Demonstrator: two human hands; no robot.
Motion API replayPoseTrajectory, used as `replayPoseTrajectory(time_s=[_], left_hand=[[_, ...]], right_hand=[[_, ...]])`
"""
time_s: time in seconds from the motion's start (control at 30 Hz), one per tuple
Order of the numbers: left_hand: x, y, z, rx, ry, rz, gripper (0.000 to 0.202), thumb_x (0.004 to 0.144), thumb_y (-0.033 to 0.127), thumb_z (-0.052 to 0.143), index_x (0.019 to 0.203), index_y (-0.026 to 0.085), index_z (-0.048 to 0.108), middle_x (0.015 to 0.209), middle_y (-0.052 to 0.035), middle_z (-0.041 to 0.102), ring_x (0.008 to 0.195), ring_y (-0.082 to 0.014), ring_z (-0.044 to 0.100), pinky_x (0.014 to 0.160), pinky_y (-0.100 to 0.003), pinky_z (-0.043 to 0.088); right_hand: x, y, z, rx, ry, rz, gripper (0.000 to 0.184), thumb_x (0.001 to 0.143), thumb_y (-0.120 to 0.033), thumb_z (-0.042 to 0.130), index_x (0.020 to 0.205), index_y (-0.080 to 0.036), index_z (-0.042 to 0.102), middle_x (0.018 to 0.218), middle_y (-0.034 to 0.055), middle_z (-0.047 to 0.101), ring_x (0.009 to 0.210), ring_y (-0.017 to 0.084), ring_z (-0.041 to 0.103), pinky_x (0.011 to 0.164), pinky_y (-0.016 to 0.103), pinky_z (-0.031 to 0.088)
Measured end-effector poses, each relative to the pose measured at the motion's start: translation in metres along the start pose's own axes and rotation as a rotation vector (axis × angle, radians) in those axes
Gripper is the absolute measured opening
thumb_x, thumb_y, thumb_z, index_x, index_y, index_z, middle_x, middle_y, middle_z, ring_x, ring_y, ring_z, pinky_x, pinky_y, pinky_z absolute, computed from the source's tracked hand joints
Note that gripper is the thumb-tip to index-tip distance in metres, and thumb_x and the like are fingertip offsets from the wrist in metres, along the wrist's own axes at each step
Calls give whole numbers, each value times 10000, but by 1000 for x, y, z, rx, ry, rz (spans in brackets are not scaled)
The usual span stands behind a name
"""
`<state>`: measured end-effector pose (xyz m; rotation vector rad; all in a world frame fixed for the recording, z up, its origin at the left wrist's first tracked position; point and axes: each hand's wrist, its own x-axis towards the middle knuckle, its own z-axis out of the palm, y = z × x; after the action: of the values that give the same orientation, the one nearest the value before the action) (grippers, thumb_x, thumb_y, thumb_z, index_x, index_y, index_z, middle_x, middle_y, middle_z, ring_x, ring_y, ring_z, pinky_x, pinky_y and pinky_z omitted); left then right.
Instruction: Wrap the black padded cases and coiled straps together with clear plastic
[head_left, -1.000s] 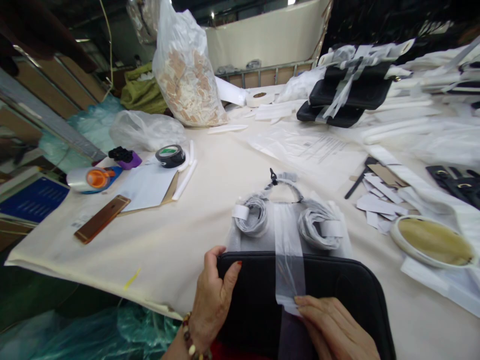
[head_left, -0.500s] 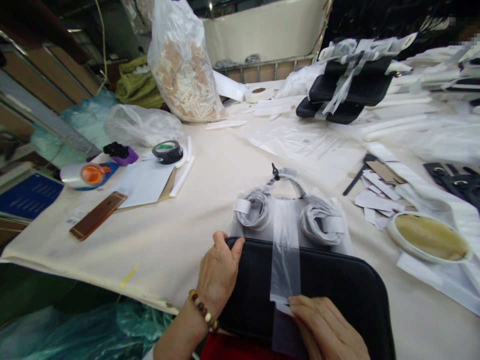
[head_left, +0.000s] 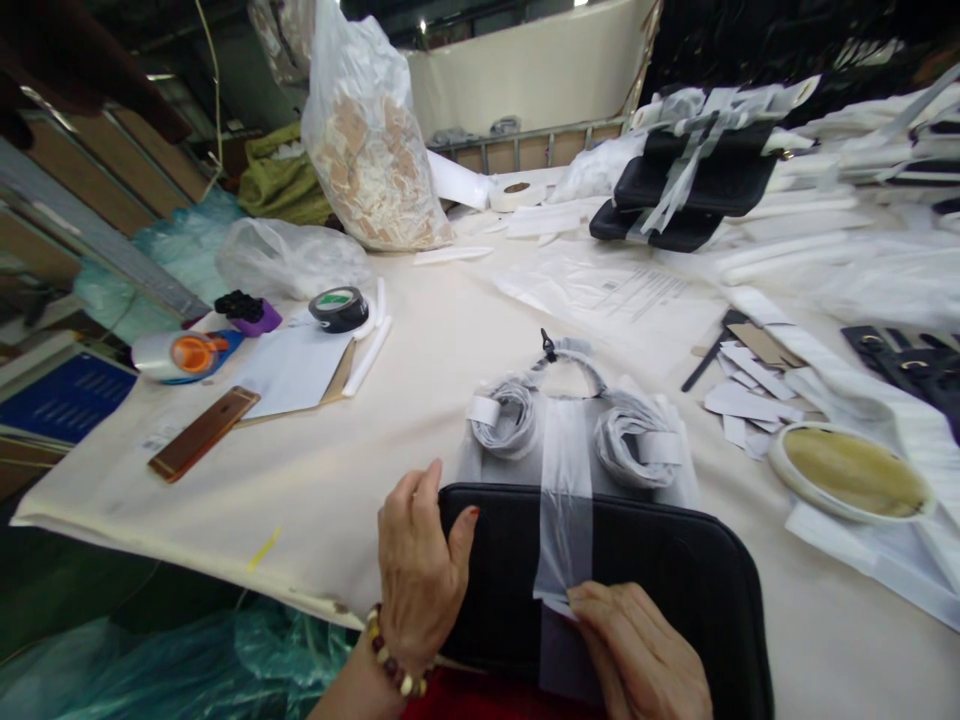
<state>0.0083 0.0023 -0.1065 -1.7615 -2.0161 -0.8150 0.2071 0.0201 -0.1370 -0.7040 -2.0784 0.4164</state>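
A black bag [head_left: 675, 570] with rounded corners lies at the table's near edge. My left hand [head_left: 420, 550] grips its left edge, thumb on the face and fingers at the outer side. Down the bag's middle runs a translucent strip [head_left: 568, 480], like thin wrapping film. My right hand [head_left: 637, 640] pinches the strip's folded lower end between thumb and fingers, low on the bag. Just beyond the bag are two coiled straps wrapped in white tissue, the left coil [head_left: 504, 420] and the right coil [head_left: 636, 445]. A wrapped handle [head_left: 574, 365] arches between them.
At the left are a phone [head_left: 204, 433], paper sheets [head_left: 300, 360], black tape [head_left: 339, 309] and a clear tape roll [head_left: 172, 355]. A scrap-filled plastic bag [head_left: 382, 160] stands behind. To the right lie paper scraps [head_left: 750, 395], an oval dish [head_left: 847, 470] and wrapped black bags [head_left: 690, 180].
My left hand has shifted slightly left and down along the bag's edge, its fingers straighter. My right hand still pinches the strip. The whole view has moved a little.
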Motion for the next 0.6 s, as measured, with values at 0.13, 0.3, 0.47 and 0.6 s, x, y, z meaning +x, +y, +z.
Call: replayPoseTrajectory(time_s=[0.13,0.3,0.47,0.6], left_hand=[[-7,9,-9,-209,-190,639,441,897,376,438,1205,62,465,1154,-156,570,1239,-249,398,997,-373,391],[-4,10,-6,-285,-418,725,604,843,524,460,1241,70,437,1201,-156,573,1245,-234,406,977,-357,407],[0,14,-3,-366,-415,636,525,786,537,550,1139,148,541,1151,-88,619,1136,-216,508,902,-348,436],[-5,22,0,-406,-396,517,401,755,501,616,1013,195,606,1086,-47,654,1086,-219,542,850,-349,449]], right_hand=[[2,0,-2,-2,11,-9,195,808,-1,453,861,-122,596,734,74,649,628,130,583,562,226,499],[2,0,-4,-7,-25,-4,199,809,-7,459,890,-134,590,763,69,654,649,127,597,583,221,507],[5,-1,-5,-41,36,-47,193,812,-12,454,863,-134,594,710,66,662,605,126,603,554,217,510],[4,0,-7,-42,-7,-57,195,813,-7,450,875,-128,590,732,78,669,617,127,605,564,215,514]])
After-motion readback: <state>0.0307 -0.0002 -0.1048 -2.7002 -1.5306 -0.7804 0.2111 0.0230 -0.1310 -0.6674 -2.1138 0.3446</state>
